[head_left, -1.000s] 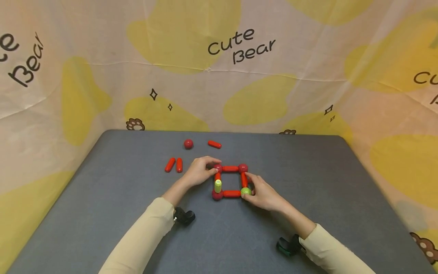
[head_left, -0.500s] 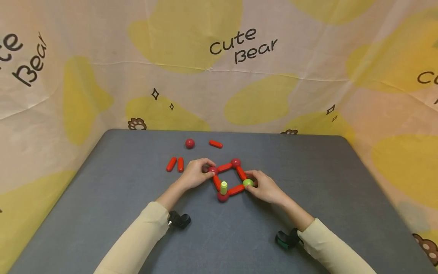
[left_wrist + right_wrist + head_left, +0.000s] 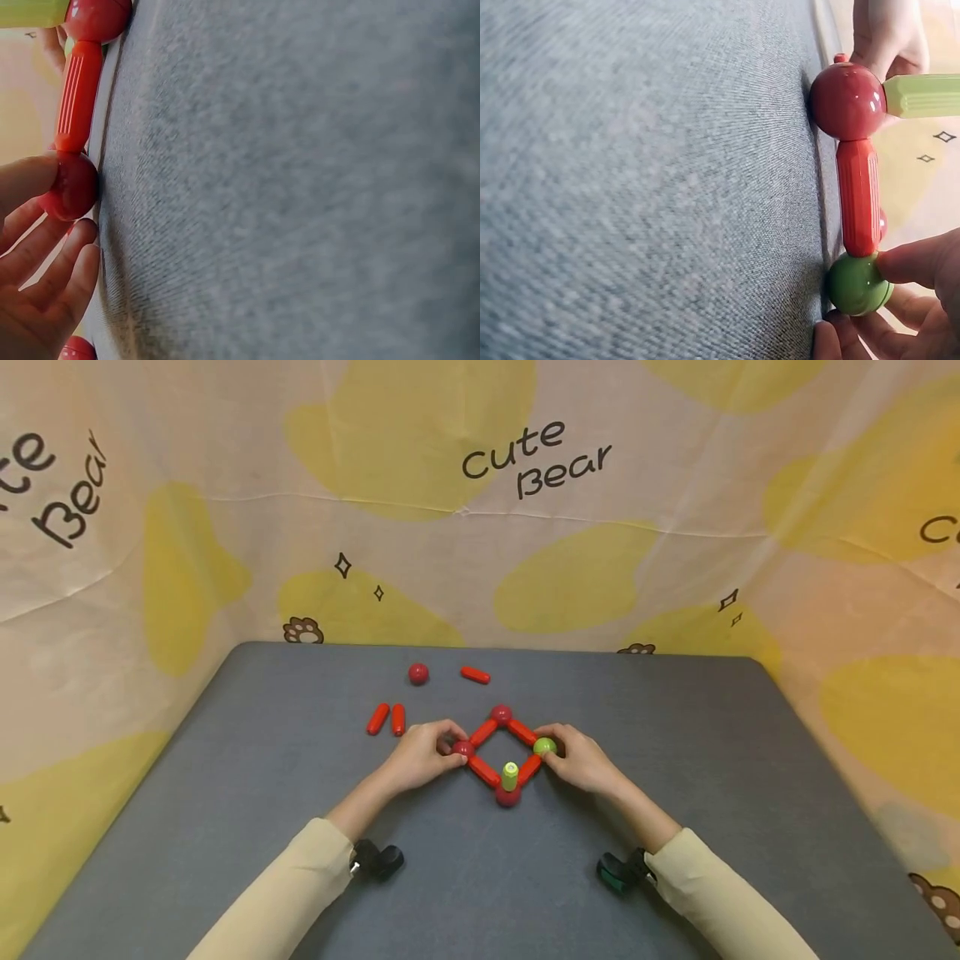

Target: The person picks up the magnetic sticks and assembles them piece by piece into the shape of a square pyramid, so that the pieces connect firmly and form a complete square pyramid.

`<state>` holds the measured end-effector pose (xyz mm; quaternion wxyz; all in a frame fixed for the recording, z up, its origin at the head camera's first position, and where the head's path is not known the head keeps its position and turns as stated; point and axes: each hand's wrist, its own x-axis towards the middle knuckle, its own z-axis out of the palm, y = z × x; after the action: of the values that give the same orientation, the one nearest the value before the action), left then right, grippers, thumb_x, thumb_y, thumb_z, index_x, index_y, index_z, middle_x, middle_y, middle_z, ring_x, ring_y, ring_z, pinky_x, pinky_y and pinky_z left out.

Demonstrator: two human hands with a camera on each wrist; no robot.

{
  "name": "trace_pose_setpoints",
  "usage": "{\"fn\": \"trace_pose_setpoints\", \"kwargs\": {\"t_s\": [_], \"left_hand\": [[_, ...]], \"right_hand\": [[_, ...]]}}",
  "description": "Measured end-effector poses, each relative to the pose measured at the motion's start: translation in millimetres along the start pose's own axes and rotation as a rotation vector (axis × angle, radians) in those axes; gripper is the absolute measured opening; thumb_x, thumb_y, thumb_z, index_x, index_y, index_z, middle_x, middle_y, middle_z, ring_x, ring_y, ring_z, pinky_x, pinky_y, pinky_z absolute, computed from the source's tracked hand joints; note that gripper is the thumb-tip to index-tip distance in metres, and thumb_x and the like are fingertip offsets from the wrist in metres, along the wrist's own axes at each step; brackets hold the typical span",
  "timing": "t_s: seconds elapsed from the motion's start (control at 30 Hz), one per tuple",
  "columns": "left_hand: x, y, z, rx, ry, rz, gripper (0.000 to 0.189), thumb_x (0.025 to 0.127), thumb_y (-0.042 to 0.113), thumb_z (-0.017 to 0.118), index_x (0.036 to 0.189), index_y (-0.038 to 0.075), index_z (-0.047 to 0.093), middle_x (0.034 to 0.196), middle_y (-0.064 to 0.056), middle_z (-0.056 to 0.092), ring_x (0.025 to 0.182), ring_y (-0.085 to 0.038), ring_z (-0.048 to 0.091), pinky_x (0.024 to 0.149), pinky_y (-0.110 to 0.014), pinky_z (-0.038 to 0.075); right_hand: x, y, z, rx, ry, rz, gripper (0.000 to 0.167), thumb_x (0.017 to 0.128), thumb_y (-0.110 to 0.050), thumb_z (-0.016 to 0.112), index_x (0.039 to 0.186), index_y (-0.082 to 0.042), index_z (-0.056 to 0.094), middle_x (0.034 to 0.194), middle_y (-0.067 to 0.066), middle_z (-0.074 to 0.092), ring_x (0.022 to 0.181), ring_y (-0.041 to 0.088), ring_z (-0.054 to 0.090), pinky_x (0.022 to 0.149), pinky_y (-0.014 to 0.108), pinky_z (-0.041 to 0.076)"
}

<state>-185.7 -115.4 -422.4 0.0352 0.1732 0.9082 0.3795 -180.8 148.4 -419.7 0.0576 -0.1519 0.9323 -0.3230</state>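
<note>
A four-sided frame of red rods (image 3: 484, 771) joined by balls lies on the grey table, turned like a diamond. At its left corner my left hand (image 3: 422, 755) pinches a red ball (image 3: 73, 187) between thumb and fingers. My right hand (image 3: 583, 760) holds the green ball (image 3: 859, 283) at the right corner the same way. From the near red ball (image 3: 847, 101) a light green rod (image 3: 510, 775) stands upright. The far corner is another red ball (image 3: 501, 715), touched by neither hand.
Beyond my left hand lie two loose red rods (image 3: 378, 719) side by side. Farther back are a loose red ball (image 3: 418, 673) and a single red rod (image 3: 476, 675). A printed cloth (image 3: 420, 527) hangs behind the grey table (image 3: 675, 735).
Between my hands the frame has turned clockwise from a square to a diamond. My left hand has come nearer and slightly left; my right hand has moved slightly away from me.
</note>
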Motion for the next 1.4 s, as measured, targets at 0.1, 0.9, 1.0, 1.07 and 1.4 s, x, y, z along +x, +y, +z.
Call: {"fn": "trace_pose_setpoints", "kwargs": {"t_s": [0.1,0.9,1.0,1.07,1.4], "left_hand": [[-3.1,1.4,0.7,0.011,-0.003,0.004,0.022,0.074,0.015,0.076,0.093,0.014,0.066,0.072,0.002,0.063,0.067,-0.009,0.057,0.058,-0.024,0.045],[-12.2,3.0,-14.1,-0.038,-0.043,0.023,0.024,0.078,0.012,0.072,0.101,0.009,0.066,0.095,-0.005,0.067,0.076,-0.012,0.063,0.062,-0.025,0.049],[-10.7,0.2,-23.5,-0.055,0.007,0.012,0.025,0.079,0.012,0.071,0.102,0.006,0.066,0.1,-0.008,0.067,0.078,-0.014,0.064,0.064,-0.027,0.051],[-9.8,-1.8,-30.3,-0.057,0.051,-0.005,0.024,0.079,0.013,0.07,0.102,0.006,0.066,0.099,-0.01,0.068,0.079,-0.016,0.065,0.065,-0.028,0.051],[-7.9,-19.6,-51.3,0.074,0.283,-0.152,0.033,0.078,0.019,0.072,0.108,0.006,0.066,0.103,-0.012,0.066,0.08,-0.022,0.066,0.075,-0.04,0.048]], "right_hand": [[1.6,1,0,0.001,0.003,0.004,0.031,0.087,-0.011,0.059,0.118,-0.009,0.06,0.11,0.013,0.06,0.09,0.023,0.053,0.08,0.042,0.043],[3.3,-1,1,-0.03,-0.003,-0.01,0.029,0.087,-0.011,0.058,0.116,-0.008,0.061,0.109,0.012,0.06,0.09,0.022,0.053,0.081,0.041,0.043],[3.6,-1,0,-0.032,-0.003,-0.015,0.029,0.087,-0.011,0.058,0.115,-0.008,0.061,0.107,0.011,0.061,0.088,0.022,0.052,0.08,0.04,0.043],[3.9,-1,0,-0.033,-0.005,-0.014,0.029,0.087,-0.011,0.058,0.115,-0.008,0.061,0.106,0.011,0.061,0.085,0.021,0.051,0.078,0.039,0.042],[3.6,1,1,-0.03,-0.007,-0.015,0.029,0.087,-0.01,0.058,0.116,-0.009,0.061,0.105,0.011,0.06,0.082,0.02,0.049,0.075,0.037,0.041]]}}
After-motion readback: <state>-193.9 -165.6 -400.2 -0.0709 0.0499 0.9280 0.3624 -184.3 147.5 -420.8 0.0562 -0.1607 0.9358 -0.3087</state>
